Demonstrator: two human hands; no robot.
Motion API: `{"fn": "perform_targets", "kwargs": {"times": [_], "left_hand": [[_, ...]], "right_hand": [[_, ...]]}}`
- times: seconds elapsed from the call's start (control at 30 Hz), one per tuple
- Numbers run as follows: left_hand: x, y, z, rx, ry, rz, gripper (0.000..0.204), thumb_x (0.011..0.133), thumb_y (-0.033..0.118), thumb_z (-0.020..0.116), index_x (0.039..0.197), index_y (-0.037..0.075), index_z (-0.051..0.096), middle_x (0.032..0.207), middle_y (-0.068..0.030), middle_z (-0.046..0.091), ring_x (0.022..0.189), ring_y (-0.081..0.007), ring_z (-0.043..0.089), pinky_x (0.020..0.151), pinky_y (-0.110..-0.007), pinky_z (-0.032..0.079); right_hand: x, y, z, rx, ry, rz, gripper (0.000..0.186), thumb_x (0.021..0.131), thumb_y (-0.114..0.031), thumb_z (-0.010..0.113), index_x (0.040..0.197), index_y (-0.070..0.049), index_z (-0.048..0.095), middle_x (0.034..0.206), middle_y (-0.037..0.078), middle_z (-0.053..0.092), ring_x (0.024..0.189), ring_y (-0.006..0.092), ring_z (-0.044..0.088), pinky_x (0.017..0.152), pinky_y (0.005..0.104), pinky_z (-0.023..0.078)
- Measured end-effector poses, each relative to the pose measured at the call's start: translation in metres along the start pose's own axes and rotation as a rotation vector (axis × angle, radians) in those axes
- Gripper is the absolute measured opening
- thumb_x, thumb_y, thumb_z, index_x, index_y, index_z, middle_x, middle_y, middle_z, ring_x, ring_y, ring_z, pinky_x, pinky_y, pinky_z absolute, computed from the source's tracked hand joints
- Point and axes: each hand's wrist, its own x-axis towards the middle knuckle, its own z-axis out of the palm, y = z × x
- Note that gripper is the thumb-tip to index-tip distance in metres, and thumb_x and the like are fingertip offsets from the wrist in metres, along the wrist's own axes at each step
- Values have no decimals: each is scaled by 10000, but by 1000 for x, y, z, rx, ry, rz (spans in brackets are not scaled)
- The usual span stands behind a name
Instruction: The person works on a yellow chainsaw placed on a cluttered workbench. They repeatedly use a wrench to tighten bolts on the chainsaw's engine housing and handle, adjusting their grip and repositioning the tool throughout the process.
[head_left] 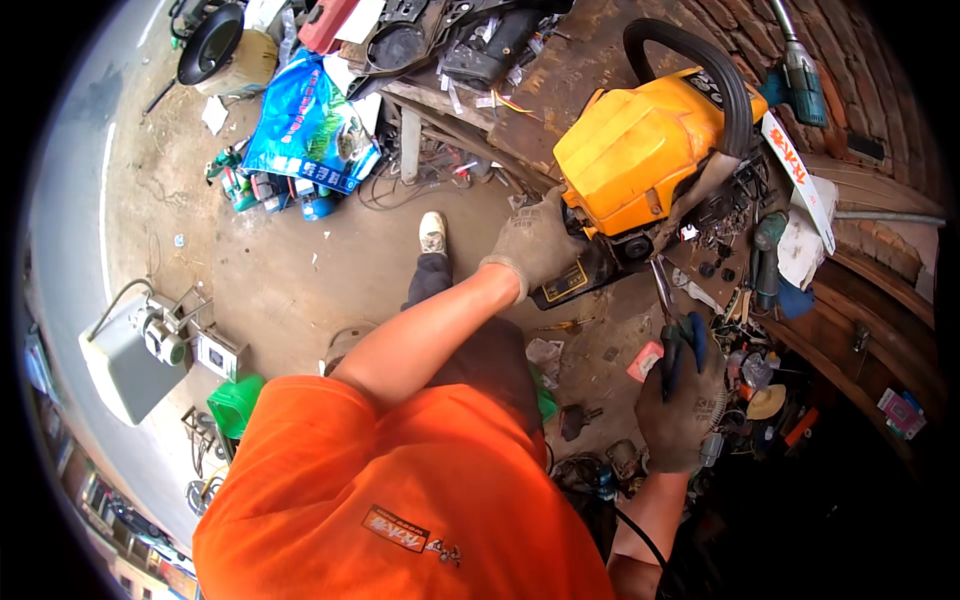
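An orange chainsaw (pixel 630 150) with a black front handle and white guide bar (pixel 795 180) rests on a cluttered wooden bench (pixel 530 120). My left hand (pixel 535 240), in a grey-beige work glove, is closed on the chainsaw's body at its black rear handle section, just below the orange cover. My right hand (pixel 680 410), also gloved, grips long-nosed pliers (pixel 680 335) with dark green and blue handles. The pliers' metal jaws reach up to the underside of the chainsaw; whether they touch or clamp a part there is too small to tell.
A green-bodied power tool (pixel 800 85) lies by the brick wall, another tool (pixel 768 255) beside the bar. Loose parts crowd the bench. A blue sack (pixel 300 120), a bucket (pixel 245 65), a grey machine (pixel 135 355) and a green crate (pixel 235 405) stand on the ground leftward.
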Motion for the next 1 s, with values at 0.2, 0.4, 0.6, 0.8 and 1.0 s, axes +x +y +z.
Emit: {"fn": "perform_targets", "kwargs": {"times": [0.2, 0.4, 0.6, 0.8, 1.0], "left_hand": [[-1, 8, -6, 18, -72, -25, 581, 804, 224, 737, 1299, -11, 543, 1045, -305, 699, 1032, -447, 670, 916, -488, 535], [0, 5, -5, 16, -70, -13, 603, 795, 214, 751, 1314, -7, 537, 1044, -306, 698, 1033, -450, 670, 916, -491, 536], [-1, 8, -7, 14, -32, 2, 602, 778, 232, 770, 1281, -25, 561, 1055, -301, 703, 1023, -445, 679, 908, -476, 543], [0, 12, -8, 52, -70, -26, 649, 779, 217, 745, 1342, -16, 520, 1134, -295, 688, 1119, -421, 654, 966, -454, 520], [9, -11, -5, -48, 23, 31, 529, 762, 183, 757, 1229, -21, 614, 1013, -219, 726, 936, -304, 706, 821, -396, 564]], "right_hand": [[14, -19, -17, 75, -171, 116, 295, 857, -23, 580, 1129, 48, 672, 1340, 269, 557, 1147, 458, 542, 966, 531, 464], [18, -18, -7, 119, -188, 151, 334, 852, -36, 580, 1162, 33, 682, 1331, 267, 560, 1170, 454, 538, 992, 525, 461], [20, -14, -5, 105, -172, 91, 354, 851, -76, 582, 1175, 31, 677, 1317, 268, 557, 1204, 461, 521, 1019, 534, 447], [23, -6, -10, 63, -245, 20, 395, 842, -84, 585, 1213, 32, 651, 1285, 273, 560, 1184, 468, 521, 1012, 540, 448], [21, 30, -13, 149, -250, -27, 370, 845, -68, 596, 1194, 39, 654, 1303, 268, 562, 1158, 453, 551, 987, 514, 467]]}}
